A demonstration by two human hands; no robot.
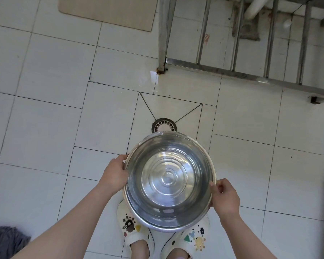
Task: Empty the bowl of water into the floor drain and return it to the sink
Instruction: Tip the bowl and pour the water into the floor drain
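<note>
Hands gripping a steel bowl (169, 181) of water: left hand (114, 173) fingers curled on its left rim, right hand (225, 198) pinching its right rim; bowl held above feet, floor drain (164, 124) just beyond.

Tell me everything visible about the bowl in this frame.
The bowl is round, shiny metal, likely stainless steel, with concentric rings pressed into its base and a thin rolled rim. It holds clear water and sits roughly level in the air. The left hand and right hand grip opposite rim edges. Its far edge overlaps the floor drain in view.
</note>
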